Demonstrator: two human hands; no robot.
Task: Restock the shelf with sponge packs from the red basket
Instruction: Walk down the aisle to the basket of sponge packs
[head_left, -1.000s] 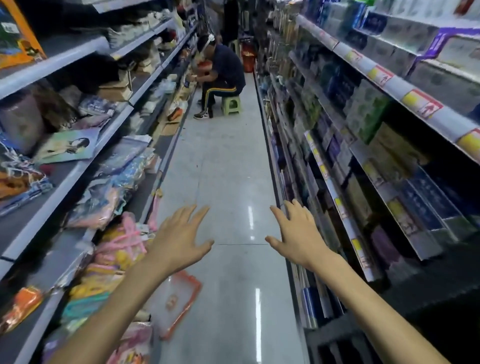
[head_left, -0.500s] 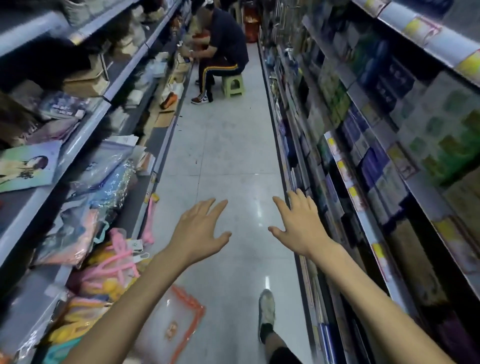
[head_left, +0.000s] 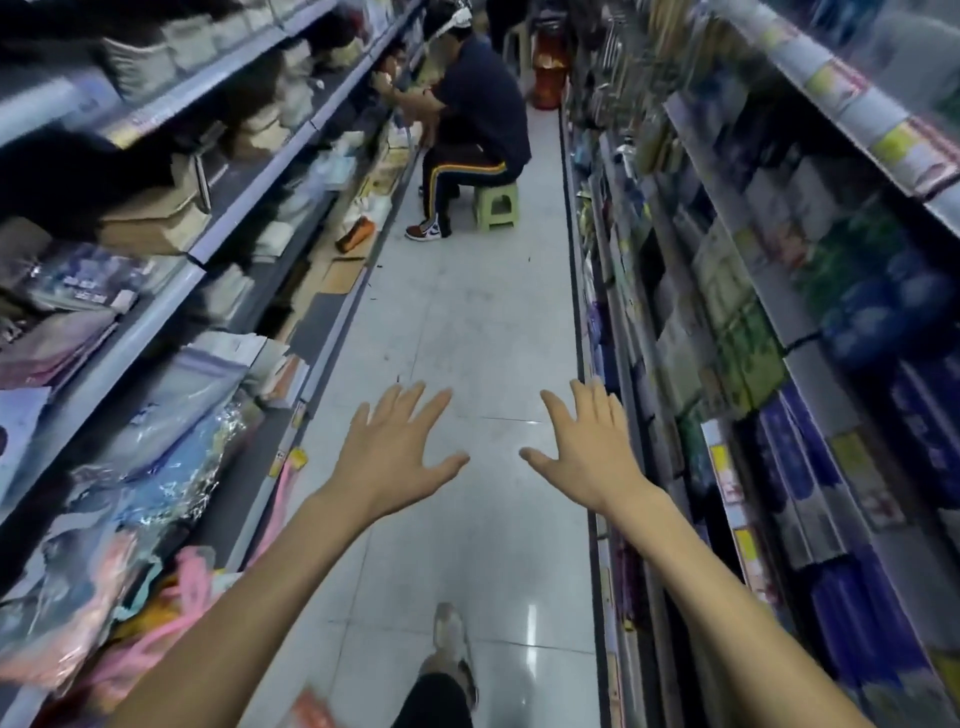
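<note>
Both hands, left (head_left: 395, 457) and right (head_left: 592, 447), hang spread and empty over the aisle floor (head_left: 467, 332); no sponge packs are identifiable, likely light, squashy, best pinched by wrapper edges.

The seated person (head_left: 467, 135) and green stool (head_left: 496, 205) now appear closer.

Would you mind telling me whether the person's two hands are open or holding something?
Both open and empty: the left hand and right hand have fingers spread, palms down, above the bare grey floor tiles.
</note>
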